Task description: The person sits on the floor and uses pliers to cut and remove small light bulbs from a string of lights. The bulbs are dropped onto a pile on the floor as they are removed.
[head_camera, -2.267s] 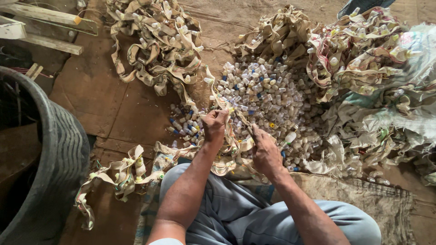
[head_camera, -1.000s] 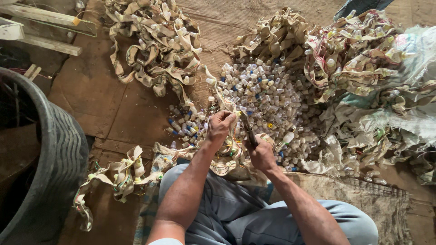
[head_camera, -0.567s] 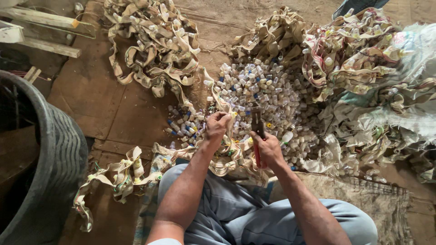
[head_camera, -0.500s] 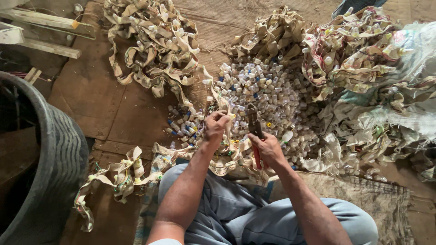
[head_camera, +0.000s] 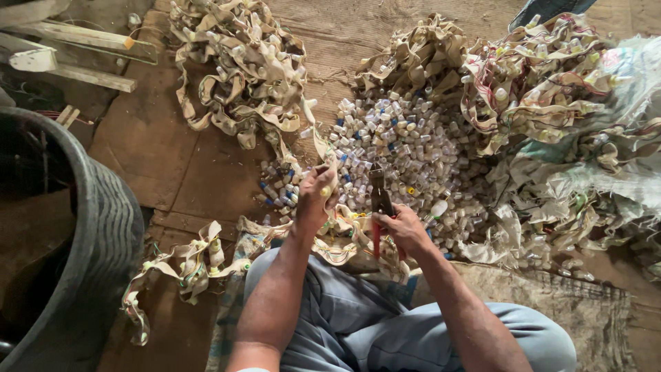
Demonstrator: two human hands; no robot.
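Gripping red-handled pliers (head_camera: 377, 207) in right hand (head_camera: 403, 231), left hand (head_camera: 317, 196) pinching fabric strip (head_camera: 323, 148)

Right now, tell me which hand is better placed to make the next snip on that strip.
Right. The right hand already grips the red-handled pliers, nose pointing toward the pile of small caps. The left hand is occupied pinching the tan strip, so it likely just steadies.
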